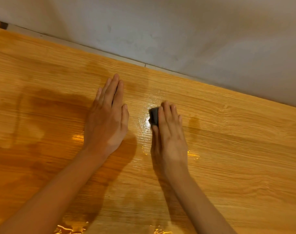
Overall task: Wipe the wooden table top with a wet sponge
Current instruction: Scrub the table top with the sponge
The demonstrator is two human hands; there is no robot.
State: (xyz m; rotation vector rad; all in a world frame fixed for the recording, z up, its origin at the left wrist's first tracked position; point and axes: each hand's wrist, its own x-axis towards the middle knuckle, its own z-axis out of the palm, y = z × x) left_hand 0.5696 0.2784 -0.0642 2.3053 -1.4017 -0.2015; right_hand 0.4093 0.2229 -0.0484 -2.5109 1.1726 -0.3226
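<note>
Under the fingers (167,114) of the right hand (169,137) sits a small dark sponge (154,116), pressed flat against the worktop (236,149). Those fingers lie nearly straight and close together over the sponge's top, while the thumb curls in against its near left corner, so the hand grips it from above; only the sponge's left part shows past the index finger. The wood just left of and around the sponge is glossy with water, and more wet glints show nearer the camera, beside the right wrist and at the bottom edge of the view.

The left hand (108,119) rests palm down on the worktop just beside the wet patch, its fingers straight and held together, thumb alongside, holding nothing. Both bare forearms reach in from the lower edge. A darker shadow covers the wood to the left.

Beyond the far edge of the worktop stands a pale grey wall (194,27). A small reddish shape at the far left corner is too blurred to identify.
</note>
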